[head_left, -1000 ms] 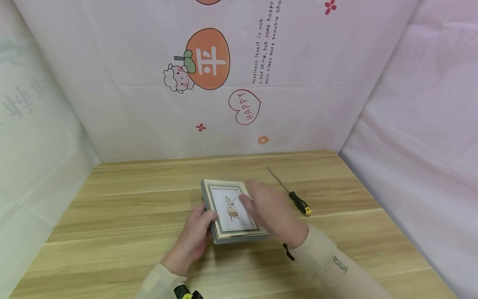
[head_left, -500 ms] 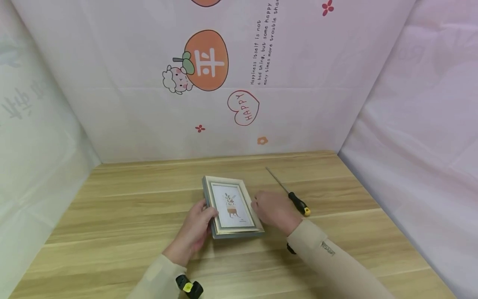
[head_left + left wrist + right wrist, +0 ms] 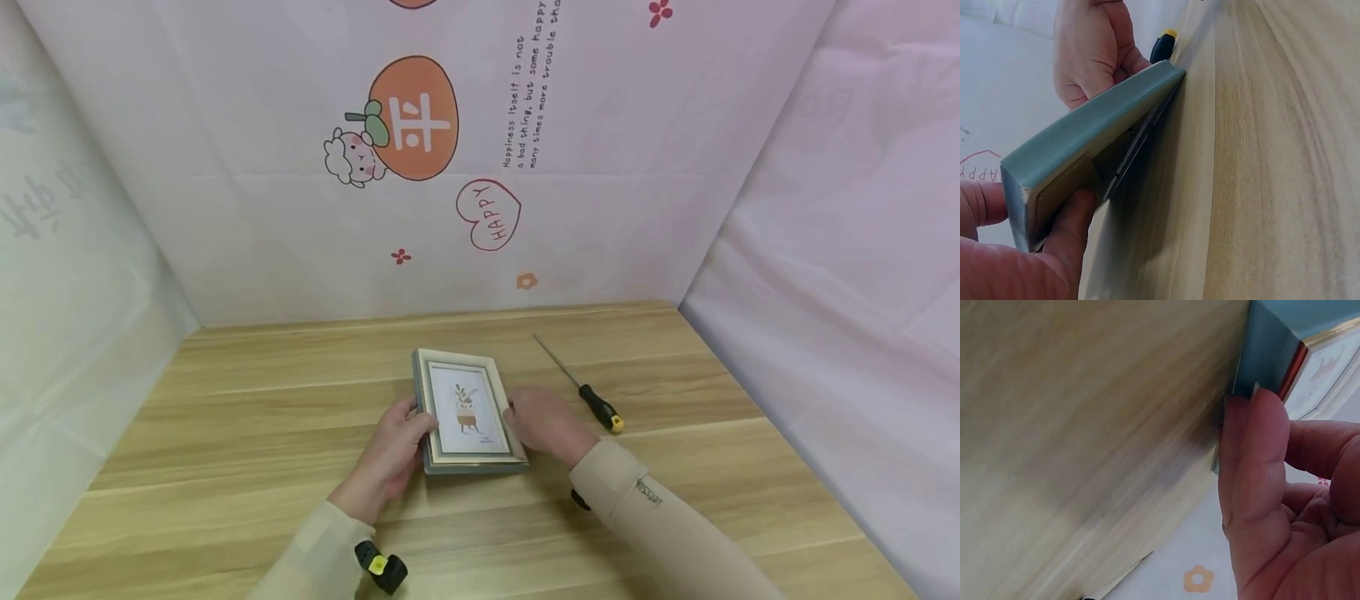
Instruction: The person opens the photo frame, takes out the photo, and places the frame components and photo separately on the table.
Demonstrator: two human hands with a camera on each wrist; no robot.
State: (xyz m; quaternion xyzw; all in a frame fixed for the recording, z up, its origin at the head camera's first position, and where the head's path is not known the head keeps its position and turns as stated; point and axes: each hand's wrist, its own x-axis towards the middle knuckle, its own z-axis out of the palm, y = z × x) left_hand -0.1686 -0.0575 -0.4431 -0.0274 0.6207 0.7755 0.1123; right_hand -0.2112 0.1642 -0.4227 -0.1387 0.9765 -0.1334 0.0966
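A picture frame [image 3: 468, 412] with a cream front, blue-grey sides and a potted-plant print is held tilted over the wooden table, face up. My left hand [image 3: 390, 450] grips its left edge, thumb on the front and fingers underneath. In the left wrist view those fingers [image 3: 1072, 228] press against the brown backing [image 3: 1063, 190]. At the opposite edge, my right hand [image 3: 551, 423] holds the frame's side. The right wrist view shows its fingers [image 3: 1260, 450] along the blue-grey side, with a reddish strip [image 3: 1293, 370] showing near the front rim.
A screwdriver [image 3: 600, 408] with a black and yellow handle lies to the right of the right hand, its shaft pointing away. The wooden table [image 3: 247, 450] ends at a printed cloth wall [image 3: 300, 250], with further white cloth on both sides.
My right hand has come down from over the frame's front to its right edge and taken hold there. The frame has shifted slightly away from me, still in the left hand.
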